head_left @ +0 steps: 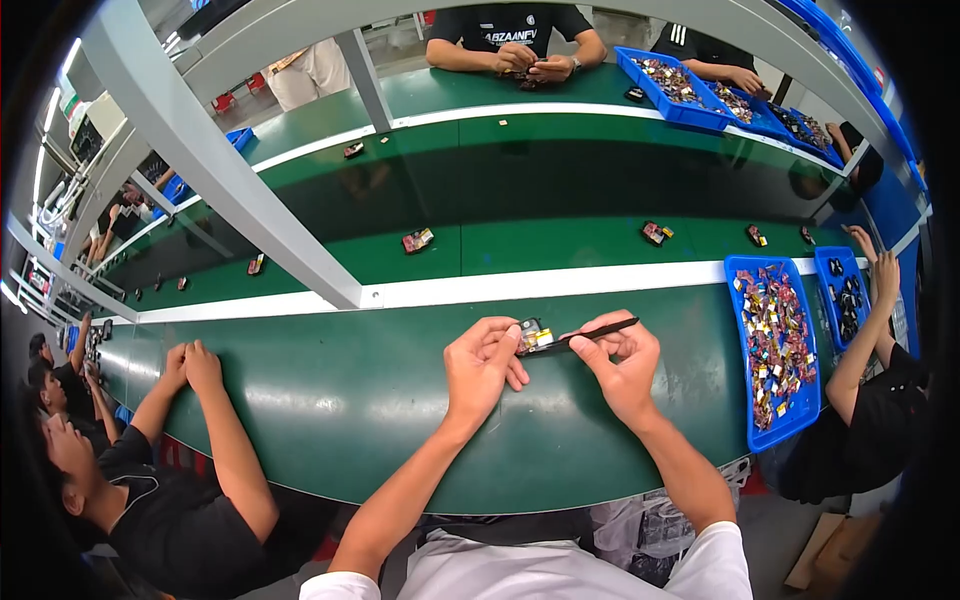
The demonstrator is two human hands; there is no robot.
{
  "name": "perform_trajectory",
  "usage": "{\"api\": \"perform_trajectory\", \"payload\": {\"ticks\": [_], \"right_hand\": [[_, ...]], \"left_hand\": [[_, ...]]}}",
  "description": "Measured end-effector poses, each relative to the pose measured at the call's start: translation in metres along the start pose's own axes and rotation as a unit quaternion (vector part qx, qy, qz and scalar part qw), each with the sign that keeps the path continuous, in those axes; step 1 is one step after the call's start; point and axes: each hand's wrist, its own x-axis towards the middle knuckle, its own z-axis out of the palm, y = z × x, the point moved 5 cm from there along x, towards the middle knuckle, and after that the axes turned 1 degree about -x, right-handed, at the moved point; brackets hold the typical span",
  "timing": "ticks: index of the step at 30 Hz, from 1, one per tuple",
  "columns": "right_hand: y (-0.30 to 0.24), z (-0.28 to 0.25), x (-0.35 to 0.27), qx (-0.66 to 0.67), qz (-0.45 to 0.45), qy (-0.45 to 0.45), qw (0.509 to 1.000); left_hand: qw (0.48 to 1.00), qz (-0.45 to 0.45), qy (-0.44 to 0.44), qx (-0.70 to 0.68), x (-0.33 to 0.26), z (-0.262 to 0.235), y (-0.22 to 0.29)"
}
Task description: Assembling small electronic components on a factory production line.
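Observation:
Over the green bench top, my left hand [479, 368] pinches a small electronic assembly [532, 330] between thumb and fingers. It has a black casing with a yellow-and-white part showing inside. My right hand [628, 376] grips black tweezers [612, 327], their shaft slanting up to the right. The tweezers' tips reach the right side of the assembly; exactly what they touch is too small to make out. To the right of my hands lies a blue tray [738, 330] heaped with small red, yellow and white electronic parts.
Beyond a white rail [520, 282], a green conveyor belt [540, 245] carries spaced assemblies, including one [418, 240] ahead of me. A grey post [215, 150] rises at left. Co-workers sit on both sides and opposite. A second blue tray [826, 262] holds black casings at right.

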Motion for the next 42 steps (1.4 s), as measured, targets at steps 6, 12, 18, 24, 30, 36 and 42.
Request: {"api": "perform_trajectory", "payload": {"ticks": [6, 12, 18, 24, 30, 36, 42], "right_hand": [[-0.004, 0.006, -0.008, -0.086, -0.068, 0.033, 0.993], [-0.002, 0.005, -0.005, -0.106, -0.068, 0.026, 0.992], [-0.005, 0.005, -0.004, -0.145, -0.088, 0.023, 0.985], [-0.003, 0.004, -0.005, -0.154, -0.097, 0.024, 0.983], [-0.005, 0.007, -0.005, -0.158, -0.092, 0.021, 0.983], [0.012, 0.001, 0.0, -0.003, 0.041, 0.005, 0.999], [0.013, 0.0, 0.0, 0.006, 0.069, -0.005, 0.998]], "left_hand": [[0.998, 0.047, 0.002, 0.036, -0.003, 0.005, 0.002], [0.996, 0.075, 0.001, 0.042, -0.006, 0.01, 0.003], [0.995, 0.082, -0.009, 0.053, -0.005, 0.011, 0.002], [0.994, 0.091, -0.011, 0.055, -0.006, 0.011, 0.0], [0.994, 0.088, -0.02, 0.065, -0.006, 0.012, 0.0], [0.992, 0.102, -0.034, 0.058, -0.007, 0.014, 0.0], [0.992, 0.1, -0.036, 0.064, -0.008, 0.014, -0.001]]}}
